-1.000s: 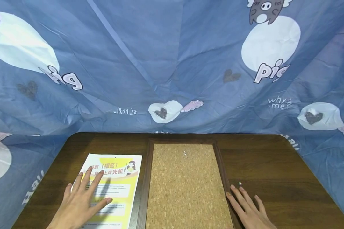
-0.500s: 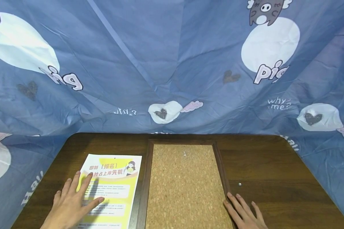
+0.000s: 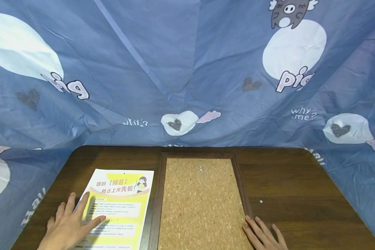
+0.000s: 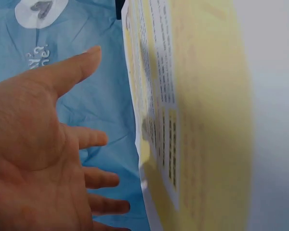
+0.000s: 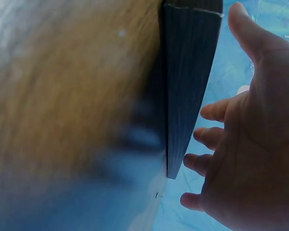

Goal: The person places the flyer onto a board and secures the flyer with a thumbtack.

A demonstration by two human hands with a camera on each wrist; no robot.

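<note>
A yellow and white printed poster [image 3: 118, 208] lies on the table's left part. My left hand [image 3: 64, 224] is spread over its lower left edge, fingers apart; in the left wrist view the palm shows bare, with the thumb [image 4: 77, 70] held away from the fingers. To the poster's right lies a framed cork board [image 3: 203, 201]. Near the board's right frame, my right hand [image 3: 265, 236] has its fingers extended and nothing in its grasp. In the right wrist view, its fingers reach beside the dark wooden frame [image 5: 190, 72].
A small pushpin [image 3: 260, 201] lies on the dark wooden table [image 3: 287, 180], right of the board. Something small and clear, like a pushpin [image 3: 201, 168], sits near the top of the cork. A blue printed cloth [image 3: 231, 52] hangs behind the table.
Both hands have drawn back toward the person. The left one slid leftward too, uncovering the poster's heading, and the right moved slightly left. Poster and board stay put.
</note>
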